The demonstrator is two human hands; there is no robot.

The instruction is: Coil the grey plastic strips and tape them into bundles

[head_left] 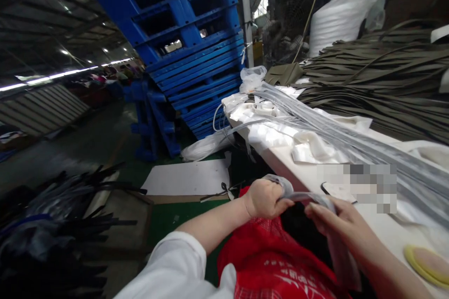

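Note:
A translucent greyish plastic strip (302, 195) runs between my two hands, close to the red apron (277, 261). My left hand (265, 197) is closed around one part of it, and a loop of the strip bulges over the knuckles. My right hand (333, 219) pinches the strip between thumb and fingers, with a length of it hanging down below the palm. To the right, a bundle of long clear strips (336, 126) lies along the white table (287, 166), beside my hands and apart from them.
White fabric pieces (312, 147) lie on the table, and a yellow-rimmed disc (426, 261) sits near its front. Olive straps (382, 70) are heaped behind. Blue pallets (199, 70) stand stacked ahead. Dark strips (70, 229) pile up at left, and a white board (189, 177) lies low down.

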